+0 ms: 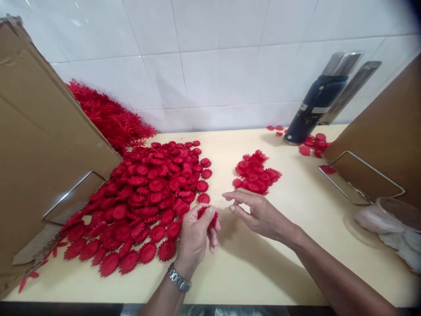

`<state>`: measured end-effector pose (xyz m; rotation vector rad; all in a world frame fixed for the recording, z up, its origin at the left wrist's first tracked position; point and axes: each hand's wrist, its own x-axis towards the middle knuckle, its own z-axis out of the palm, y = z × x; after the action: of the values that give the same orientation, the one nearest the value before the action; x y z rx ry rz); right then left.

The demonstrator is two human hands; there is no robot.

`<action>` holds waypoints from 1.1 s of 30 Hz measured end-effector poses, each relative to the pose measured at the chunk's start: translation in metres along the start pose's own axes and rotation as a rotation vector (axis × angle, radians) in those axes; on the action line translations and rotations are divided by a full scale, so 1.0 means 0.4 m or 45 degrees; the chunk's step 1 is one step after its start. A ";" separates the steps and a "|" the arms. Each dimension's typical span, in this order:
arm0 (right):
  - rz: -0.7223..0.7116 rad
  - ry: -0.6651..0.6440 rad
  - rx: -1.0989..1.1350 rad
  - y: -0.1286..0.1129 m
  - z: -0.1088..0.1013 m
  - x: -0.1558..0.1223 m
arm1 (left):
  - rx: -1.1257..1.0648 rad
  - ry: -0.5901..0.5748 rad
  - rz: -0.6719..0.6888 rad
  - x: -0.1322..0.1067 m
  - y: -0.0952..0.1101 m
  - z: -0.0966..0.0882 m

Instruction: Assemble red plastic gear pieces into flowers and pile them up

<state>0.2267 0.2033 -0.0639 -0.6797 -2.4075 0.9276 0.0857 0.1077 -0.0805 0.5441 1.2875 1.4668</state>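
While our left hand (196, 235) pinches a red toothed disc (212, 218) between thumb and fingertips, just off the edge of the big pile (148, 197), our right hand (258, 213) hovers beside it, fingers loosely apart, holding nothing. We judge the pinch lifts the disc clear of the table (263, 272) so the free hand can reach it. Round, it has no real long axis; its face seems turned rightward, though our fingers hide much of it.
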 end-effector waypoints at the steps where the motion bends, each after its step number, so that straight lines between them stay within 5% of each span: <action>1: 0.010 -0.011 0.004 -0.001 0.000 -0.002 | 0.013 0.016 -0.021 0.002 -0.003 -0.003; 9: 0.071 -0.043 0.275 -0.043 0.028 0.012 | 0.009 0.048 -0.035 0.011 -0.024 0.011; 13: 0.096 -0.118 0.185 -0.044 0.049 0.025 | 0.004 0.004 -0.053 -0.001 -0.023 0.023; 19: 0.066 -0.016 0.296 -0.025 0.059 0.016 | -0.046 -0.244 -0.103 -0.015 -0.014 0.013; 22: 0.118 0.093 0.304 -0.022 0.059 0.016 | -0.040 -0.220 -0.105 -0.018 -0.017 0.013; 25: 0.135 0.337 0.154 0.007 0.036 0.031 | -0.029 -0.149 -0.090 -0.020 -0.021 0.015; 28: 0.114 0.617 -0.303 0.077 -0.014 0.050 | -0.034 -0.103 -0.098 -0.022 -0.025 0.013; 33: 0.119 0.659 -0.818 0.166 -0.075 0.055 | -0.006 -0.043 -0.097 -0.020 -0.032 0.006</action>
<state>0.2455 0.2737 -0.0858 -1.1037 -2.1782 -0.0419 0.0955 0.0998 -0.0890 0.5088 1.2648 1.3920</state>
